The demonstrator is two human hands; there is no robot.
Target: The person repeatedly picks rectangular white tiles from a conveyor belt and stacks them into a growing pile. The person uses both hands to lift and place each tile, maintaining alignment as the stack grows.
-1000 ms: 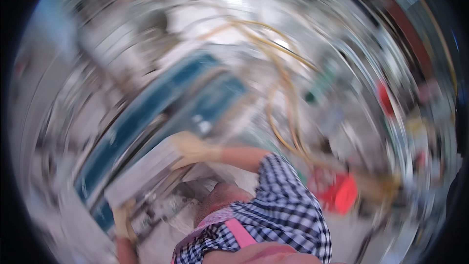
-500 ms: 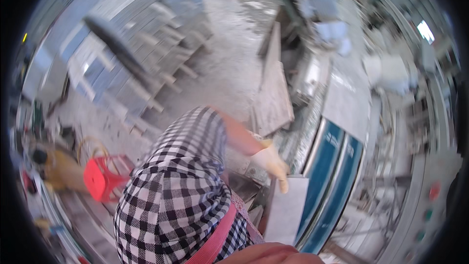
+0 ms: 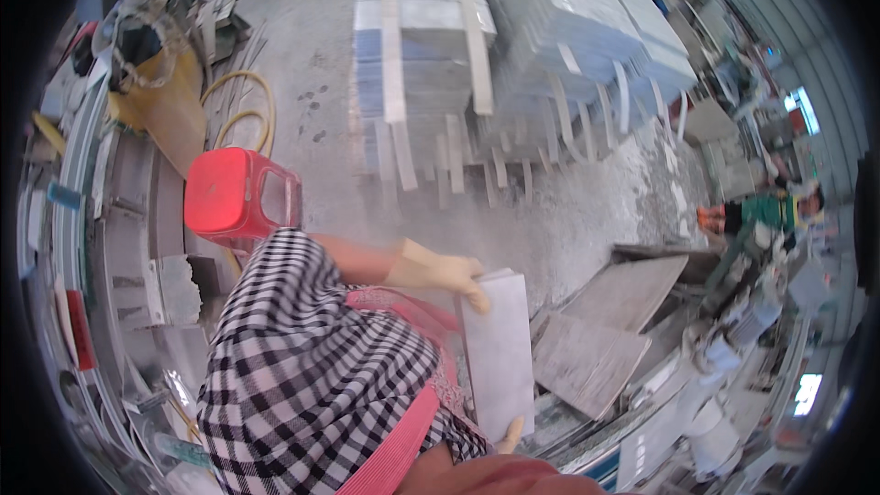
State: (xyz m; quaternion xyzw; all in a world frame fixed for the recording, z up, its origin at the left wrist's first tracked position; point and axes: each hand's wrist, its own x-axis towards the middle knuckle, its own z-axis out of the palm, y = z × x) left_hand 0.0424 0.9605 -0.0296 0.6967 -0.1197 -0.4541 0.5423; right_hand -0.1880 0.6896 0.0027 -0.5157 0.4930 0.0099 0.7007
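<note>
A pale, oblong stone tile (image 3: pixel 500 353) is held upright close to my body. Its top edge shows a double line, so there may be two tiles together; I cannot tell. My left hand (image 3: pixel 438 273), in a cream glove, is closed on the tile's upper left corner, with the thumb over its face. At the lower end, gloved fingers of my right hand (image 3: pixel 511 436) wrap onto the tile's edge; the rest of that hand is hidden behind the tile and my clothing. A black-and-white checked sleeve covers my upper left arm.
Strapped stacks of pale slabs (image 3: pixel 417 46) and more stacks (image 3: pixel 577 27) stand ahead. A red plastic stool (image 3: pixel 220 191) is at my left, near a yellow hose (image 3: pixel 268 101). Loose boards (image 3: pixel 591 362) lie to the right. A person in green (image 3: pixel 768 212) stands far right.
My view has swung left, away from the blue-banded machine toward the stacks. The tile has come off the machine's side in my hands, and my right fingers now show on it.
</note>
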